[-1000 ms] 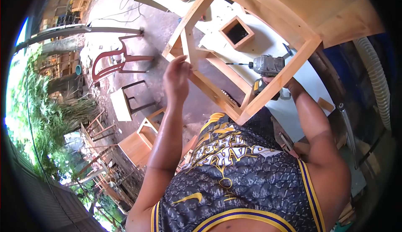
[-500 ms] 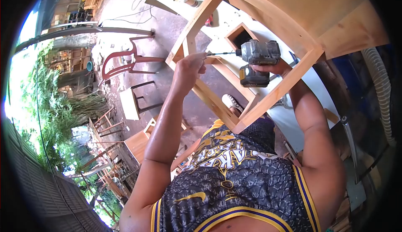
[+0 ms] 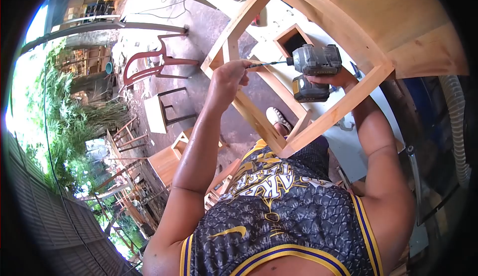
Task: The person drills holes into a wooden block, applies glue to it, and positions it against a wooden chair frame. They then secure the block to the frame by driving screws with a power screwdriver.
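My right hand (image 3: 343, 79) is wrapped round the handle of a dark cordless drill (image 3: 316, 59), above its battery. A long thin driver bit (image 3: 274, 63) points left from the chuck. At the bit's far end my left hand (image 3: 230, 81) is closed in a pinch, fingertips against the wooden frame's left side; whatever lies between them is too small to make out. The pale wooden frame (image 3: 338, 104) surrounds the drill, its corner towards my body. A wide wooden panel (image 3: 368, 12) joins the frame at the upper right.
Behind the frame is a white work surface (image 3: 343, 151) with an open wooden box (image 3: 294, 39) on it. A red plastic chair (image 3: 149, 67) and a small stool (image 3: 156, 114) stand to the left. A ribbed hose (image 3: 455, 121) hangs at the right.
The drill and both hands sit slightly further right in view, along with the frame and the background. The grip of each hand looks the same.
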{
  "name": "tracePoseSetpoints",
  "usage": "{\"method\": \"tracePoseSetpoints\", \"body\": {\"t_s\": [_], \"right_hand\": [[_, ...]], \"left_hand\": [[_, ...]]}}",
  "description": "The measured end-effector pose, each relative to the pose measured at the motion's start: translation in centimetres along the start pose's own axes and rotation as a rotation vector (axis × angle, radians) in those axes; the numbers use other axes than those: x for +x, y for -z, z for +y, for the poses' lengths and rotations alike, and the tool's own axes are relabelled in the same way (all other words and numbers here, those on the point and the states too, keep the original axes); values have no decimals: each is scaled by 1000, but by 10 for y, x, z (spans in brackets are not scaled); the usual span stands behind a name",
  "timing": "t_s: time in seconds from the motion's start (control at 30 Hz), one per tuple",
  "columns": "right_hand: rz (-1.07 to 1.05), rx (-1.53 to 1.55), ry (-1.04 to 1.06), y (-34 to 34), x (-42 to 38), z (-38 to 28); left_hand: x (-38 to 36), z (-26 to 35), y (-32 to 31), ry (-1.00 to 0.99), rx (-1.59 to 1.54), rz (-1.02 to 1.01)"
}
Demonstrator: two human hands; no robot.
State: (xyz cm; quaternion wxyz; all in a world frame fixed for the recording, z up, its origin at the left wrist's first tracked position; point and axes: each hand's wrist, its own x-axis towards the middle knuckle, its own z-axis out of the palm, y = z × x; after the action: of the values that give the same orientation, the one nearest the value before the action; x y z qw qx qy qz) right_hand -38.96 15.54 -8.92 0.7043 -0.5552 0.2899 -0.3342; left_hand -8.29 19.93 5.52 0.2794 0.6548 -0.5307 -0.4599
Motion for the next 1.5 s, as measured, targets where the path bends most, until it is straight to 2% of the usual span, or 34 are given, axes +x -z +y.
{"method": "tracePoseSetpoints", "body": {"t_s": [0.17, 0.27, 0.33, 0.37, 0.4, 0.47, 0.5, 0.6, 0.73, 0.8, 1.0, 1.23, 1.43, 1.5], "right_hand": [[-86, -12, 122, 4, 5, -3], [-100, 40, 115, 6, 8, 5], [-97, -31, 93, 10, 11, 9], [-97, -104, 76, 12, 12, 10], [-96, -99, 73, 11, 13, 9], [-87, -153, 72, 8, 16, -1], [-71, -302, 116, 8, 16, -8], [-120, -364, 133, 8, 22, -9], [-138, -309, 105, 2, 19, -22], [-144, -226, -8, -1, 18, -27], [-146, -187, -97, -3, 18, -31], [-163, -175, -104, -1, 18, -19], [-145, -297, -57, -4, 18, -16], [-200, -242, -253, -4, 18, -19]], "left_hand": [[-2, 11, 0, 50, 170, -37], [3, 10, 4, 53, 249, -55], [5, 17, 10, -169, 483, -103], [7, 21, 14, -213, 619, -104], [10, 28, 17, -208, 620, -108], [20, 36, 21, -539, 994, -249], [23, 33, 19, -533, 991, -237], [33, 28, 23, -642, 1005, -327], [33, 26, 24, -654, 1016, -333], [38, 25, 26, -681, 1012, -386], [45, 25, 25, -738, 1006, -429], [46, 21, 29, -717, 1020, -433], [45, 16, 32, -723, 988, -428], [43, 18, 33, -683, 1024, -448]]}}
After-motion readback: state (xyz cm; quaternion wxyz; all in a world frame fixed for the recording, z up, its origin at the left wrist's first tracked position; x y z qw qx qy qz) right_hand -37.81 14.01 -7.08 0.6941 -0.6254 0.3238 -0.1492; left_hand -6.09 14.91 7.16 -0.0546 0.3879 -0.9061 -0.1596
